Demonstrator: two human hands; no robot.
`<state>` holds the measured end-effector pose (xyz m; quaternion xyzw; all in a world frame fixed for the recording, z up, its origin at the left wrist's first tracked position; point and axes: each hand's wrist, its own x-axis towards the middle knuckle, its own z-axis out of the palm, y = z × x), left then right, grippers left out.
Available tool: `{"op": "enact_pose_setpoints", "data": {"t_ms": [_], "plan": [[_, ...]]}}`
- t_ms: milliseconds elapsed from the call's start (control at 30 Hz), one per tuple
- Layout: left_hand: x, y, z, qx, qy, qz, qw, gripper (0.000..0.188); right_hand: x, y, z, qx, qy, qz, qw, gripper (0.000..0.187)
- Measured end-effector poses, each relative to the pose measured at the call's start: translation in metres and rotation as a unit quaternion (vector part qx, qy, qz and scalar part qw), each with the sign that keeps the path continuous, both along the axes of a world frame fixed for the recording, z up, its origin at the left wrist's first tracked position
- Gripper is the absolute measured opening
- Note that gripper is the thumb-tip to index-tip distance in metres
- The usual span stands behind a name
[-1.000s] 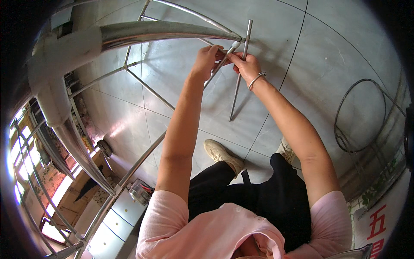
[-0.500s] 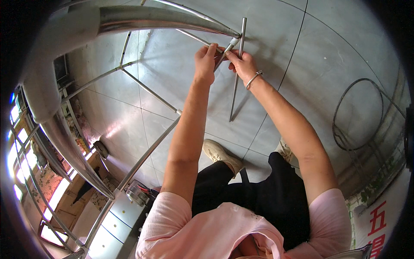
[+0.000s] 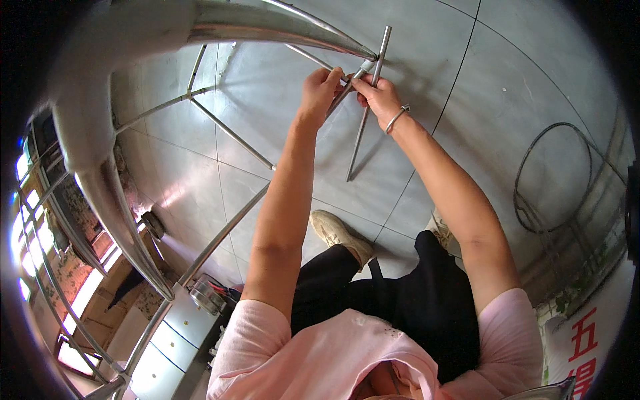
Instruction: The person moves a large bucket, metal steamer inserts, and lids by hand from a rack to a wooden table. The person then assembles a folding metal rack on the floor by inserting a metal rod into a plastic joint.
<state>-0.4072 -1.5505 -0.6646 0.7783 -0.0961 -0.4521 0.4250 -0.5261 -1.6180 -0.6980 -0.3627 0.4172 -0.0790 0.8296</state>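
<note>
Both of my hands meet at a corner of a metal tube frame, close together in front of me. My left hand is closed round a slanting metal tube just below its pale joint. The thumb and fingers of my right hand pinch near the same joint. A thin loose metal rod passes through the right hand's fingers, its upper end sticking up past the joint and its lower end hanging free. The fingers partly hide where the tubes meet.
More of the tube frame spreads to the left, with a thick, blurred pipe close by. A looped dark cable lies on the tiled floor at right. White drawers stand at lower left.
The loose rod has tilted slightly, its lower end swinging left and its top right. Both hands keep their hold at the joint. The frame appears shifted a little to the right in view.
</note>
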Motion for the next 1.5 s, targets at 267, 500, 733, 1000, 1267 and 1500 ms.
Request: {"op": "enact_pose_setpoints", "data": {"t_ms": [267,500,733,1000,1267,1500], "plan": [[-0.013,0.007,0.007,-0.036,0.067,0.054,0.996,0.026,-0.002,0.001,0.008,-0.047,0.025,0.024,0.998,0.021],[-0.016,0.004,0.017,-0.047,0.069,0.045,0.996,0.025,-0.011,0.003,0.008,0.066,-0.025,-0.025,0.997,0.017],[-0.018,0.010,0.017,-0.011,0.049,-0.018,0.999,0.026,-0.013,0.000,0.006,0.057,-0.024,-0.033,0.998,0.019],[-0.001,0.011,0.020,0.008,0.133,-0.058,0.989,0.029,-0.014,0.000,0.008,0.068,-0.030,-0.049,0.996,0.020],[-0.014,0.034,0.011,-0.066,0.077,0.030,0.994,0.022,-0.012,-0.004,0.011,0.047,-0.038,-0.048,0.997,0.015],[-0.026,0.031,0.010,-0.099,-0.011,-0.006,0.995,0.023,-0.015,-0.007,0.010,0.092,-0.059,-0.029,0.994,0.017]]}}
